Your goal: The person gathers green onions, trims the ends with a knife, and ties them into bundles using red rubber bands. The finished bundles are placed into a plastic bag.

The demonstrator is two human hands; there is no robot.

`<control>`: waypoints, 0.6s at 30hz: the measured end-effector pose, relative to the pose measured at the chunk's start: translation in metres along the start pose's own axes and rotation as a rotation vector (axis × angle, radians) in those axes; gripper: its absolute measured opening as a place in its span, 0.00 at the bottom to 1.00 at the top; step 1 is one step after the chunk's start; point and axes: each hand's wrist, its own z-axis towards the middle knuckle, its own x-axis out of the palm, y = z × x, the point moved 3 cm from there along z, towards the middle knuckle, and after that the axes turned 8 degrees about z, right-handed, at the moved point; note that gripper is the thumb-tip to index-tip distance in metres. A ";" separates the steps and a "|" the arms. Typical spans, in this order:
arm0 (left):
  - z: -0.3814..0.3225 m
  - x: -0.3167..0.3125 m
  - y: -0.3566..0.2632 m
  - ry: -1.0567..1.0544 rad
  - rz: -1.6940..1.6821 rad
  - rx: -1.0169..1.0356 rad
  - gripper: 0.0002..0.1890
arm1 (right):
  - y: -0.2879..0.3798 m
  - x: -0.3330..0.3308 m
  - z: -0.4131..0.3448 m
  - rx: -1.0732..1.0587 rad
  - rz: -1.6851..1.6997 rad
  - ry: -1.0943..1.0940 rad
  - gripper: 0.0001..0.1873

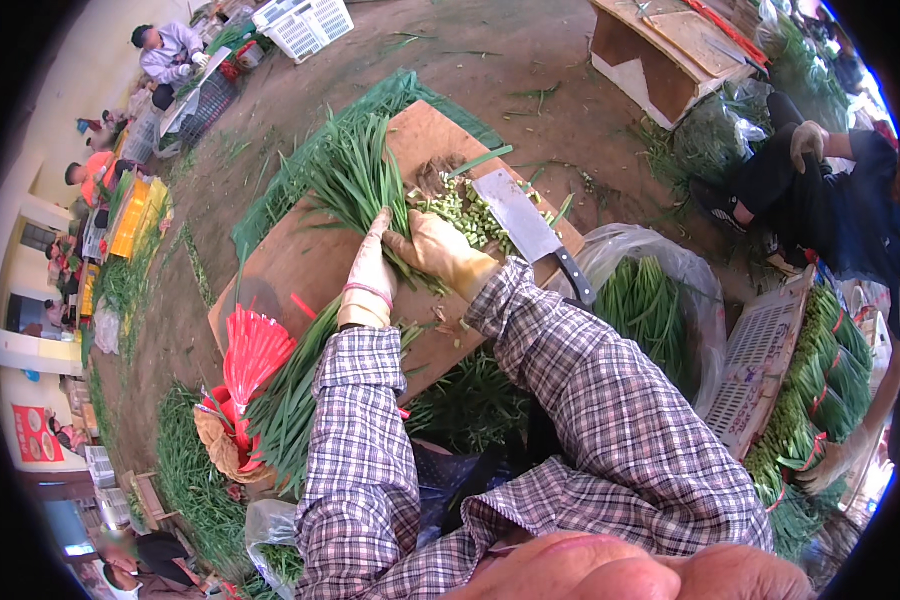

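Note:
Both my hands wear pale work gloves and grip one bunch of green leafy stalks, likely garlic chives point(352, 176), above a wooden board point(292, 259). My left hand point(371, 277) closes around its near side, a pink band at the wrist. My right hand point(442, 251) holds the bunch from the other side. Just beyond it lies a heap of short cut stalk ends point(461, 214). A cleaver point(517, 214) with a black riveted handle rests on the board's right, partly over the cut pieces. Another bunch of leaves point(292, 412) lies beside my left forearm.
Red ties point(251, 352) fan out at the board's left. On the right stand a clear plastic bag point(709, 300) of greens and a white crate point(757, 360) with bundled greens. A co-worker's gloved hand point(806, 146) is at right. Green netting point(251, 229) lies under the board.

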 end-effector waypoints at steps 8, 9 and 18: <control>0.005 0.000 0.002 0.248 -0.237 -0.065 0.35 | 0.019 -0.001 -0.012 -0.087 -0.151 -0.339 0.33; 0.004 0.001 0.003 0.284 -0.203 -0.067 0.35 | 0.021 -0.002 -0.014 -0.100 -0.180 -0.320 0.32; -0.040 0.023 0.034 0.366 -0.207 -0.049 0.25 | 0.053 -0.038 -0.057 -0.103 -0.310 -0.104 0.30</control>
